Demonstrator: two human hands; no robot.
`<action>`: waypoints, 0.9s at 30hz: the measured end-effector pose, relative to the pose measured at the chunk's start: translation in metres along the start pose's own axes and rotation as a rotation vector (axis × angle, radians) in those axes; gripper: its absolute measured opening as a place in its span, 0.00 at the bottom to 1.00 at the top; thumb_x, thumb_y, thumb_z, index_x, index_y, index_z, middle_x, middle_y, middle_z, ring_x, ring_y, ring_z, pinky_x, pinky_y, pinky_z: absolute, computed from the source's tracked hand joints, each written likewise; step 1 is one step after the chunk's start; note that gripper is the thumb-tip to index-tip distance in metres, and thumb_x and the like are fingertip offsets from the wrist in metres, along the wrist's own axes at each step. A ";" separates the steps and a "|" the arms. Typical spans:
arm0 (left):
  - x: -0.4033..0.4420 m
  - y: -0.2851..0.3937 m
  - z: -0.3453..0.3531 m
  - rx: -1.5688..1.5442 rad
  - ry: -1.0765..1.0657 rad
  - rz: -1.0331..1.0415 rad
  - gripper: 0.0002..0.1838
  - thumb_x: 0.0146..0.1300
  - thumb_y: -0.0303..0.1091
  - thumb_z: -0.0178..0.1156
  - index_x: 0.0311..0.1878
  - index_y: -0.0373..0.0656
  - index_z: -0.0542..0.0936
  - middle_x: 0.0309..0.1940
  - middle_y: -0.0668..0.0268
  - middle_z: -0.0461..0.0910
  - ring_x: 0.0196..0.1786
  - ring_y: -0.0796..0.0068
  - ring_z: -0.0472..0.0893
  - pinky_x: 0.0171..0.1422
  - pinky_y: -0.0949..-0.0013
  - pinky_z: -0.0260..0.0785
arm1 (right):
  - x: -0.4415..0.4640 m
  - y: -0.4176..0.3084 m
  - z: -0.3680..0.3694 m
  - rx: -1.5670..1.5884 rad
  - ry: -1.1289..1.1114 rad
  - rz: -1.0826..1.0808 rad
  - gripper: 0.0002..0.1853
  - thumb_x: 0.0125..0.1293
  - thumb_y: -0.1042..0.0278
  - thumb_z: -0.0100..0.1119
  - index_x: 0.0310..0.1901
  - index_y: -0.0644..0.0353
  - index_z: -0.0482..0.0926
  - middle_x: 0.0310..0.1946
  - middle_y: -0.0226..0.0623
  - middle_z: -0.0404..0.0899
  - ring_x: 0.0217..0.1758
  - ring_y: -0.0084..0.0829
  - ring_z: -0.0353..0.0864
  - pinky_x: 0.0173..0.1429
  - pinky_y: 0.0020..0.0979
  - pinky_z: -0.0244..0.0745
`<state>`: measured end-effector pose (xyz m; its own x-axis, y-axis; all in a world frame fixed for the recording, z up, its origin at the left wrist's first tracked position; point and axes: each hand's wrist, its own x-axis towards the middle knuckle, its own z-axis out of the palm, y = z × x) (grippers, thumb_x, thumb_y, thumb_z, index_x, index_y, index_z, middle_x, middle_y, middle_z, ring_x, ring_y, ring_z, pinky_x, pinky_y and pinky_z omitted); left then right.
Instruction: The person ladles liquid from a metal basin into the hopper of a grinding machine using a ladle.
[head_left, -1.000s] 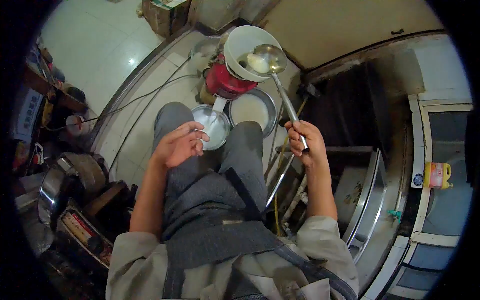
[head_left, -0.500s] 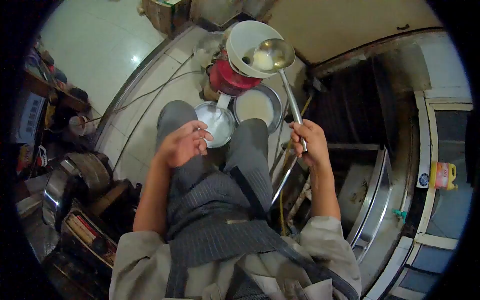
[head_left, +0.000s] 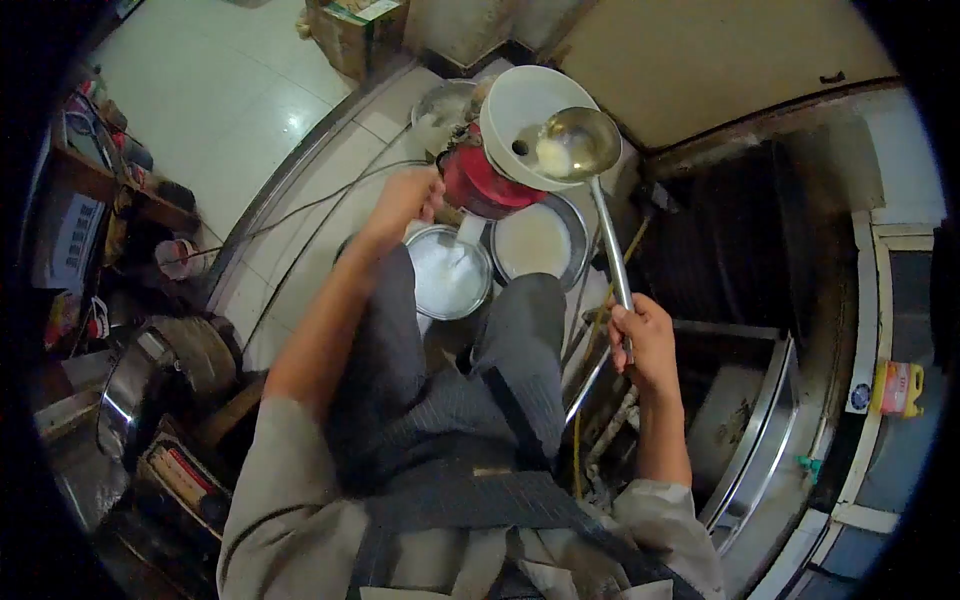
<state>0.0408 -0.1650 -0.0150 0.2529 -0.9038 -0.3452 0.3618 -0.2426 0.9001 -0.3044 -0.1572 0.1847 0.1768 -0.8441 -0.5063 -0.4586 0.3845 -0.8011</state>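
Observation:
My right hand (head_left: pixel 643 340) grips the long metal handle of a ladle (head_left: pixel 612 235). The ladle's bowl is tilted over a white hopper bowl (head_left: pixel 505 105), with some pale stuff in it. That hopper sits on top of a red machine (head_left: pixel 480 182). My left hand (head_left: pixel 405 205) is at the machine's left side, fingers curled; what they hold, if anything, is hidden. Below the machine's white spout (head_left: pixel 470 229) stands a metal pot (head_left: pixel 487 290) of white, frothy liquid. To its right, a metal basin (head_left: pixel 582 258) holds cream-coloured liquid.
Behind the machine is another container (head_left: pixel 438 112). A cord (head_left: pixel 330 180) runs over the tiled floor to the left. A cardboard box (head_left: pixel 355 40) stands at the back. Metal pots (head_left: pixel 135 385) crowd the left, and a yellow jug (head_left: pixel 898 389) is at far right.
My left hand has moved forward from above my knee to the machine's side. The ladle stays over the hopper in my right hand. The view has shifted slightly.

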 end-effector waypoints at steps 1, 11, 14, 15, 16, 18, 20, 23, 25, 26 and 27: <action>0.028 -0.005 -0.004 -0.013 0.032 0.027 0.21 0.70 0.48 0.51 0.34 0.39 0.79 0.21 0.65 0.76 0.17 0.76 0.71 0.23 0.71 0.63 | 0.000 0.002 0.000 0.006 -0.004 -0.007 0.08 0.66 0.69 0.57 0.40 0.66 0.75 0.21 0.32 0.72 0.12 0.21 0.68 0.15 0.23 0.62; 0.167 0.009 0.035 0.327 0.250 -0.281 0.24 0.63 0.54 0.58 0.32 0.38 0.79 0.21 0.64 0.76 0.19 0.72 0.71 0.21 0.64 0.61 | 0.006 0.025 -0.019 -0.088 0.009 0.026 0.12 0.67 0.70 0.60 0.48 0.67 0.74 0.23 0.29 0.73 0.17 0.18 0.70 0.18 0.23 0.66; 0.184 -0.003 0.032 0.335 0.233 -0.276 0.23 0.62 0.51 0.56 0.36 0.37 0.81 0.25 0.61 0.79 0.23 0.67 0.74 0.25 0.61 0.65 | 0.008 0.033 -0.022 -0.063 -0.007 -0.029 0.15 0.67 0.69 0.62 0.51 0.66 0.74 0.23 0.29 0.73 0.18 0.18 0.71 0.19 0.23 0.67; 0.188 -0.006 0.029 0.299 0.251 -0.299 0.22 0.62 0.50 0.57 0.38 0.36 0.81 0.26 0.61 0.78 0.23 0.68 0.74 0.24 0.62 0.64 | 0.009 0.037 -0.024 -0.050 -0.006 -0.018 0.15 0.67 0.69 0.62 0.51 0.66 0.74 0.23 0.29 0.73 0.18 0.18 0.71 0.19 0.23 0.67; 0.186 -0.005 0.030 0.263 0.272 -0.322 0.21 0.61 0.49 0.58 0.39 0.36 0.81 0.27 0.62 0.78 0.23 0.69 0.73 0.24 0.62 0.64 | 0.011 0.041 -0.026 -0.091 -0.002 -0.032 0.15 0.66 0.69 0.62 0.51 0.66 0.74 0.24 0.28 0.73 0.18 0.18 0.71 0.19 0.22 0.67; 0.176 -0.004 0.031 0.350 0.216 -0.149 0.21 0.58 0.56 0.62 0.24 0.47 0.76 0.14 0.71 0.66 0.16 0.79 0.62 0.18 0.67 0.48 | 0.014 0.047 -0.029 -0.121 -0.003 -0.043 0.15 0.66 0.69 0.62 0.51 0.65 0.74 0.24 0.27 0.73 0.18 0.17 0.71 0.20 0.22 0.68; 0.180 0.001 0.034 0.267 0.329 -0.277 0.19 0.57 0.51 0.64 0.23 0.46 0.75 0.14 0.71 0.67 0.14 0.78 0.61 0.17 0.67 0.47 | 0.016 0.052 -0.033 -0.164 -0.009 -0.060 0.17 0.65 0.68 0.64 0.52 0.66 0.74 0.24 0.29 0.75 0.21 0.20 0.75 0.23 0.26 0.70; 0.166 0.011 0.045 0.186 0.346 -0.178 0.18 0.56 0.48 0.65 0.22 0.45 0.74 0.14 0.70 0.66 0.15 0.77 0.61 0.17 0.65 0.49 | 0.022 0.067 -0.041 -0.496 0.074 -0.400 0.19 0.63 0.68 0.65 0.52 0.68 0.74 0.25 0.37 0.76 0.24 0.28 0.78 0.28 0.31 0.72; 0.188 -0.011 0.006 0.689 0.089 0.077 0.14 0.57 0.45 0.63 0.33 0.42 0.78 0.25 0.61 0.75 0.28 0.65 0.72 0.29 0.60 0.61 | 0.022 0.071 -0.046 -0.520 0.091 -0.407 0.20 0.63 0.67 0.65 0.52 0.68 0.74 0.25 0.40 0.77 0.25 0.31 0.79 0.31 0.33 0.73; 0.194 -0.013 0.002 0.944 -0.064 0.187 0.15 0.57 0.43 0.62 0.38 0.41 0.80 0.31 0.57 0.79 0.34 0.59 0.78 0.35 0.57 0.68 | 0.021 0.072 -0.048 -0.554 0.102 -0.417 0.20 0.62 0.67 0.65 0.52 0.68 0.74 0.26 0.43 0.77 0.27 0.35 0.80 0.33 0.34 0.73; 0.198 -0.014 -0.001 1.173 -0.195 0.337 0.16 0.58 0.42 0.62 0.43 0.40 0.82 0.36 0.53 0.83 0.40 0.53 0.84 0.42 0.55 0.74 | 0.020 0.073 -0.048 -0.543 0.103 -0.411 0.20 0.62 0.67 0.65 0.52 0.68 0.74 0.26 0.43 0.77 0.27 0.35 0.80 0.33 0.34 0.73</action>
<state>0.0871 -0.3405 -0.0963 0.0032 -0.9955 -0.0950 -0.7443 -0.0658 0.6646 -0.3767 -0.1640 0.1313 0.3586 -0.9227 -0.1415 -0.7485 -0.1936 -0.6343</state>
